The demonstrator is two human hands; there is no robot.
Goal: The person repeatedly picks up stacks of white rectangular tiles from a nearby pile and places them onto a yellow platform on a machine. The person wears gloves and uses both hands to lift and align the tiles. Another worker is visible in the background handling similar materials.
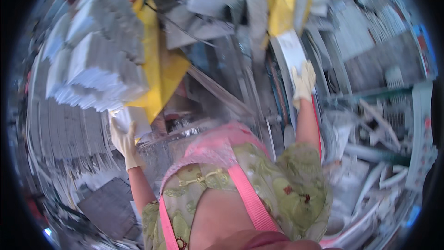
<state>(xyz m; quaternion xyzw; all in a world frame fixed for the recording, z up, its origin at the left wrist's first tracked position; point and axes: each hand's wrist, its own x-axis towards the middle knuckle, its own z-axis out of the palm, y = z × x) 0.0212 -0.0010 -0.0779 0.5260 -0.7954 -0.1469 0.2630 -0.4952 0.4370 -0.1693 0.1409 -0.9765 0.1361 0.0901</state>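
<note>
White slab [292, 48], unreadably blurred, touches right fingers [309, 69], grip unclear; left fingers [114, 129] clasp block [140, 118].

We can't read any text, label, brand, number or sign; view's too blurred, and the pale panel [418, 146] at far right is too small for us to resolve

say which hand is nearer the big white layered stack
Left: the left hand is just below the white layered stack in view, the right hand far to its right.

Head-worn fisheye, facing down, above hands [304, 81]
</note>
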